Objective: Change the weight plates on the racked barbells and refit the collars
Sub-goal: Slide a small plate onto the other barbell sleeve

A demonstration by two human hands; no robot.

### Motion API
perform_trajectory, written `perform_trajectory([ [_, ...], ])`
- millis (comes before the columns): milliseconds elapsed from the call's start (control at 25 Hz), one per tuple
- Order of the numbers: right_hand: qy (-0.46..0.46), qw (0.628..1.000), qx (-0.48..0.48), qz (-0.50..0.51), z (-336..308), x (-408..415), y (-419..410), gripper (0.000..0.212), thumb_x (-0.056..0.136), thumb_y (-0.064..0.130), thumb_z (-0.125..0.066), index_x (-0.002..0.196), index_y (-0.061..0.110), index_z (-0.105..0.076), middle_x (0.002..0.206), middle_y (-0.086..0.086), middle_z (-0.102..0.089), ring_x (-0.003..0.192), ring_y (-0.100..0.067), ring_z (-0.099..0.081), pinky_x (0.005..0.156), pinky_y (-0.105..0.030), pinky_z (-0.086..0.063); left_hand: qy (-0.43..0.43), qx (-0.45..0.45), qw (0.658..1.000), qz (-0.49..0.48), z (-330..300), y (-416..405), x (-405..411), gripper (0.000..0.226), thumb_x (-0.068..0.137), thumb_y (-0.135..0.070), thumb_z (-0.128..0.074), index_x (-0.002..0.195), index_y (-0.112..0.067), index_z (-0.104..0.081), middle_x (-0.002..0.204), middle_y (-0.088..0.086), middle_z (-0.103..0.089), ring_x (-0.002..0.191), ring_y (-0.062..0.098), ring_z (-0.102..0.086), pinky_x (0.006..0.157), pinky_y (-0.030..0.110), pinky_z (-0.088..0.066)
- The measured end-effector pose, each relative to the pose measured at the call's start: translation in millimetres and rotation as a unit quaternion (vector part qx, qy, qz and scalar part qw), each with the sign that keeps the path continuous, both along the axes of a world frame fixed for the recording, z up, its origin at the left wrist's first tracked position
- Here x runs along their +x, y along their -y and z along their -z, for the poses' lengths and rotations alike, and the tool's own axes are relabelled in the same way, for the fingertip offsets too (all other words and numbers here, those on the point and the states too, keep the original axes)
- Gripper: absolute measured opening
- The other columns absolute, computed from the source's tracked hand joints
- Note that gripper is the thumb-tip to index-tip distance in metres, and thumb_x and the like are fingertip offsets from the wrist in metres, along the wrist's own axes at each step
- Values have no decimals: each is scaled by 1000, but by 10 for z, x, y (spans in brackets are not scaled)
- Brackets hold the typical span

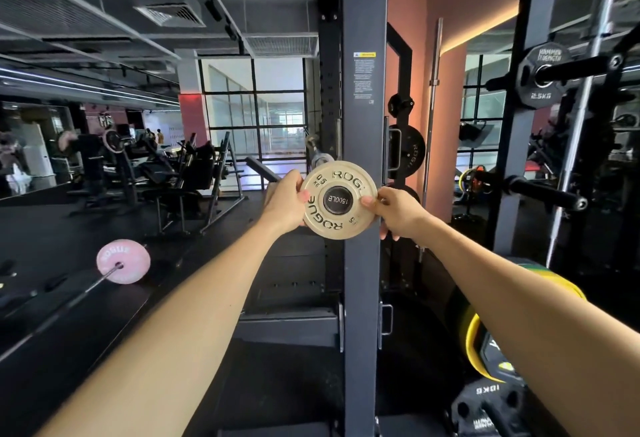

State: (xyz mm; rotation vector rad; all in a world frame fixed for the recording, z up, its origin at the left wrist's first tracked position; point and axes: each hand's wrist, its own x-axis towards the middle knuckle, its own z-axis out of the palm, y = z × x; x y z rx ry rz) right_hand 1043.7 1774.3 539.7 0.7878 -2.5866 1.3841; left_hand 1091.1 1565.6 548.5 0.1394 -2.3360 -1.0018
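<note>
A small cream Rogue weight plate (pixel 337 225) marked 0.5 kg sits on the end of a racked barbell, whose black end cap (pixel 337 200) reads 1500LB and fills the plate's hole. My left hand (pixel 285 202) grips the plate's left rim, thumb on its face. My right hand (pixel 394 209) pinches the right rim, fingers behind it. The bar's sleeve (pixel 320 159) runs back and left behind the plate. No collar is visible on the sleeve.
The grey rack upright (pixel 363 90) stands right behind the plate. Black plates (pixel 410 150) hang on pegs to its right, and a 2.5 kg plate (pixel 542 76) higher up. Yellow plates (pixel 478 339) and a 10 kg plate (pixel 485 398) lie low right. A pink plate's reflection (pixel 123 261) shows at left.
</note>
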Motion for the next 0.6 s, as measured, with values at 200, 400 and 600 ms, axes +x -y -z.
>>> perform_trajectory([
  [200, -19, 1000, 0, 1, 50, -316, 71, 34, 98, 38, -50, 101, 5, -53, 87, -2, -67, 48, -20, -57, 43, -30, -41, -28, -3, 1000, -14, 66, 98, -317, 7, 97, -17, -53, 90, -19, -53, 101, 8, -63, 90, 29, -65, 75, 50, -59],
  [400, -41, 999, 28, 5, 37, -857, 246, 31, 98, 42, -49, 90, 12, -51, 82, 2, -66, 46, -19, -59, 41, -24, -40, -24, -20, 999, -33, 61, 258, -786, 9, 96, -18, -54, 87, -20, -52, 97, 5, -63, 90, 30, -64, 75, 51, -58],
  [600, -54, 998, 43, -2, 6, -1466, 425, 31, 98, 42, -47, 91, 13, -51, 86, -3, -66, 48, -21, -61, 34, -18, -36, -28, -2, 999, -25, 93, 442, -1306, 2, 93, -16, -53, 92, -15, -54, 97, 7, -63, 89, 30, -65, 66, 47, -61],
])
